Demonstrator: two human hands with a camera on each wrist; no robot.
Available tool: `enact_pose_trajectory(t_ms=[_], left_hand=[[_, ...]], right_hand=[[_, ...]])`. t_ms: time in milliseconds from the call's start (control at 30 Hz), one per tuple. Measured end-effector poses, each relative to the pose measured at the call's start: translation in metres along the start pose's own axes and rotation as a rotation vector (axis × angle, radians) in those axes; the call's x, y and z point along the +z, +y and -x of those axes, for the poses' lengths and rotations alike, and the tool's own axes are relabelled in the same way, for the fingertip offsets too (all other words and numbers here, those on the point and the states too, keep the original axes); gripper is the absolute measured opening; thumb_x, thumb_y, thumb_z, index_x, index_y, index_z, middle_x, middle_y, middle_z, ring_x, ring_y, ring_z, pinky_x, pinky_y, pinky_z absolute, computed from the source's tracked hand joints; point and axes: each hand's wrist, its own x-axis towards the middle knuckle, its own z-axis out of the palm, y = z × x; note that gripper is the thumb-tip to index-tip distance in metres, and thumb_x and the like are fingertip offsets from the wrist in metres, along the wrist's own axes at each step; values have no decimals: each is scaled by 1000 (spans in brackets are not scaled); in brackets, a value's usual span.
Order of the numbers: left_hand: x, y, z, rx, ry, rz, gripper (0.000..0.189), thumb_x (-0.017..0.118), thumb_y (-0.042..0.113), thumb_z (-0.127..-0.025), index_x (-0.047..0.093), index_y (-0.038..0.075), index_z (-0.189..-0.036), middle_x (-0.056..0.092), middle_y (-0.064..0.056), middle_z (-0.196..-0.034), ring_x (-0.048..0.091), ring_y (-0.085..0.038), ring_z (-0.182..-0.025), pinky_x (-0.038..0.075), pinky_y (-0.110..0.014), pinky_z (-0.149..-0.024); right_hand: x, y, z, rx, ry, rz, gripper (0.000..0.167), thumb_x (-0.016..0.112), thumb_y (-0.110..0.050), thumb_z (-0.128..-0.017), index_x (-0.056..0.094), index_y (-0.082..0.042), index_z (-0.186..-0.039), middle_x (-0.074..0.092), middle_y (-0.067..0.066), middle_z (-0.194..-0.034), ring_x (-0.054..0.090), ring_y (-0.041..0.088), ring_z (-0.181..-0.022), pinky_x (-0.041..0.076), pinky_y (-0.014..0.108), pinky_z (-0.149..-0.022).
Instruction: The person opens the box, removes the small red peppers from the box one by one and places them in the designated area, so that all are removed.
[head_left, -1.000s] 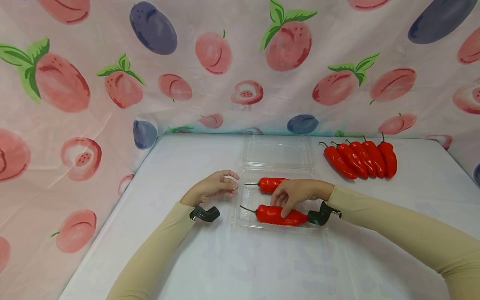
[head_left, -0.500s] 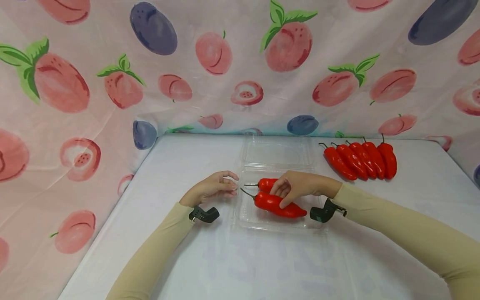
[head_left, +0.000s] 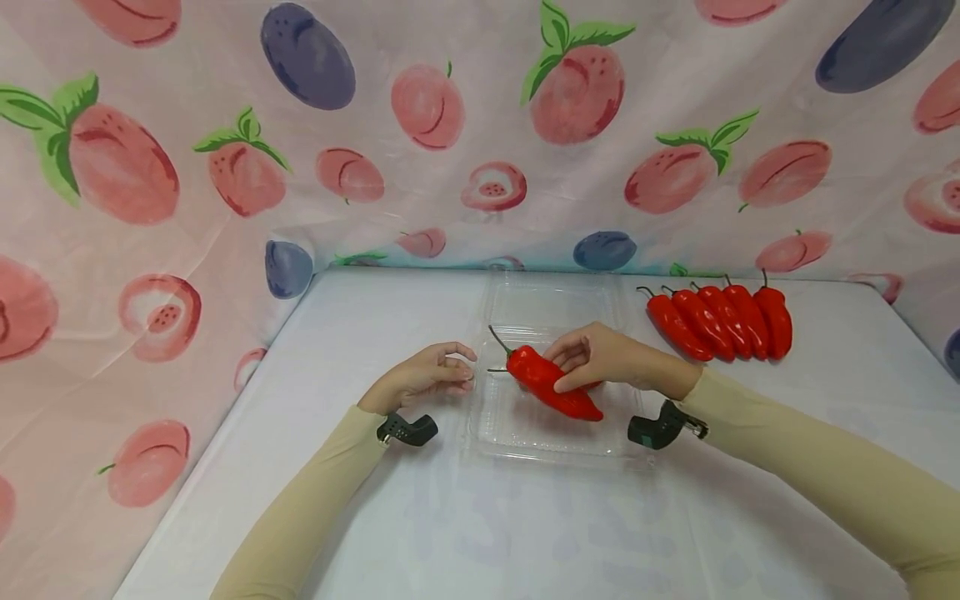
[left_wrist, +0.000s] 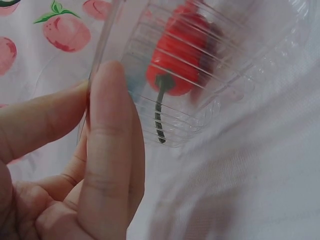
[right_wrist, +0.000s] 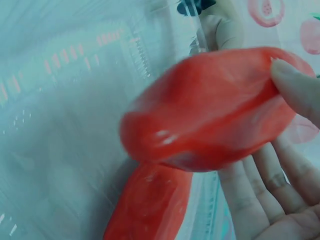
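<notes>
My right hand (head_left: 611,362) holds a red chili pepper (head_left: 540,379) between thumb and fingers, tilted above a clear plastic clamshell box (head_left: 517,429). A second red pepper (right_wrist: 150,200) lies in the box's base, mostly covered by the held one in the head view; its stem (head_left: 497,370) pokes out to the left. Through the plastic wall, the left wrist view shows a pepper (left_wrist: 177,55) with a green stem. At the box's left side, my left hand (head_left: 423,377) pinches the rim (left_wrist: 97,65) between thumb and finger.
Several red peppers (head_left: 720,321) lie side by side at the back right of the white table (head_left: 420,525). The box's lid (head_left: 555,300) is folded back towards the fruit-patterned cloth (head_left: 495,108) behind. Each wrist wears a black camera mount (head_left: 408,429).
My right hand has lifted the front pepper from the box's base and carried it away from me, over the other pepper, its stem end tipping up. The left hand has stayed in place.
</notes>
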Motion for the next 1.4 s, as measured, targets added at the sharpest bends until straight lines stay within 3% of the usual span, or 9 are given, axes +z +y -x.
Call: enact_pose_trajectory(t_ms=[667, 967, 1267, 1400], left_hand=[[-1, -1, -3, 24, -10, -8, 32, 50, -4, -92, 40, -6, -122, 62, 5, -75, 61, -4, -68, 54, -14, -63], [-1, -2, -2, 21, -12, 2, 29, 50, -4, -92, 42, -3, -120, 62, 5, -77, 61, -4, -68, 55, -15, -64], [-1, -2, -1, 24, -10, 6, 29, 51, -4, -92, 42, -3, -119, 62, 5, -76, 61, -4, -68, 55, -15, -64], [-1, -3, 0, 24, -6, -2, 29, 51, -4, -92, 42, -3, -119, 62, 5, -76, 61, -4, -69, 55, -16, -64]], right_hand=[[-15, -17, 35, -39, 375, -8, 49, 74, -26, -80, 59, -3, -121, 65, 17, -112, 63, 19, -95, 57, 37, -84], [-21, -15, 46, -80, 448, -4, 48, 73, -26, -81, 58, -3, -121, 64, 20, -115, 64, 22, -98, 58, 32, -81], [-30, -11, 57, -67, 497, -8, 48, 72, -28, -82, 58, -3, -121, 66, 13, -111, 63, 2, -87, 57, 24, -79], [-36, -6, 63, -70, 499, -15, 51, 72, -29, -83, 56, -2, -123, 67, 6, -108, 62, 0, -87, 57, 23, -78]])
